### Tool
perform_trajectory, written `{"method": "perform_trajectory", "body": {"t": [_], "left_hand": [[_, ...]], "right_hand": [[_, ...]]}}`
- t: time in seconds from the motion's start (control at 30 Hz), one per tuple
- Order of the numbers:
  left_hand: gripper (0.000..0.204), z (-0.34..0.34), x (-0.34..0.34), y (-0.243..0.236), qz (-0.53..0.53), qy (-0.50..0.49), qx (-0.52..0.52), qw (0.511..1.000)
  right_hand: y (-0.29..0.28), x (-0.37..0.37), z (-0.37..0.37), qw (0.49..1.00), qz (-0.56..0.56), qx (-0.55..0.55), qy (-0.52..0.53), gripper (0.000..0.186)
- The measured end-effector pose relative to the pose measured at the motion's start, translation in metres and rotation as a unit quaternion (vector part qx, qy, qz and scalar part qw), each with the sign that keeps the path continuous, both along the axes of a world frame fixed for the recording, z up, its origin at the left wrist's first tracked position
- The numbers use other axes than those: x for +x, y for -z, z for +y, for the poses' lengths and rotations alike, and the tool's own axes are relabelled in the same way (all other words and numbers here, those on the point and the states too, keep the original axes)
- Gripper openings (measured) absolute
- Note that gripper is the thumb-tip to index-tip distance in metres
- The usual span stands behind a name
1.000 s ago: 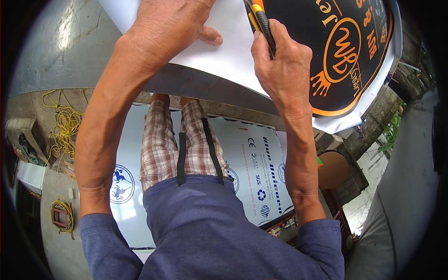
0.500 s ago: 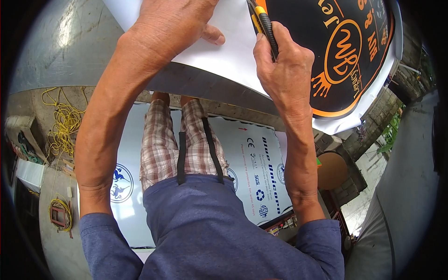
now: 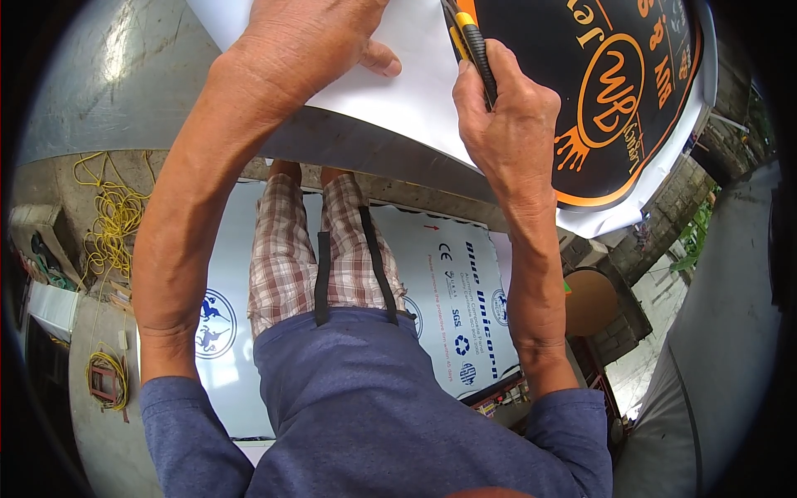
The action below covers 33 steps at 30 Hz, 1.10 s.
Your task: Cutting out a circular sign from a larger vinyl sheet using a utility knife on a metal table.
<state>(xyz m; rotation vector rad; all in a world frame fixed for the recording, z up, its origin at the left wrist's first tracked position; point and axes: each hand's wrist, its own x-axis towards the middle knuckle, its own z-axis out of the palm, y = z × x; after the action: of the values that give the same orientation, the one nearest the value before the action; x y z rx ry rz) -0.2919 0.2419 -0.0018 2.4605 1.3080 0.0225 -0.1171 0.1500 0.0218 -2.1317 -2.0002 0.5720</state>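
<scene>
The right hand (image 3: pixel 510 104) is clamping its fingers on a black-and-yellow utility knife (image 3: pixel 476 48), apparently trimming the smooth white sheet (image 3: pixel 415 108) on the grey metal tabletop (image 3: pixel 91 108). The left hand (image 3: pixel 320 41) is lying over the sheet, its cropped fingers' state unclear; the next stroke is seemingly calling for steady pressure.

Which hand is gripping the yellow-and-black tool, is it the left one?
No, the right hand has its fingers around the yellow-and-black tool.
</scene>
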Motion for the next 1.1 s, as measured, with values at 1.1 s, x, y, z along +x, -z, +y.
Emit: {"method": "perform_trajectory", "body": {"t": [1.1], "left_hand": [[0.109, -0.001, -0.007, -0.001, -0.032, -0.006, -0.012, 0.999]], "right_hand": [[-0.004, -0.003, -0.002, 0.999, -0.029, -0.021, 0.002, 0.013]]}}
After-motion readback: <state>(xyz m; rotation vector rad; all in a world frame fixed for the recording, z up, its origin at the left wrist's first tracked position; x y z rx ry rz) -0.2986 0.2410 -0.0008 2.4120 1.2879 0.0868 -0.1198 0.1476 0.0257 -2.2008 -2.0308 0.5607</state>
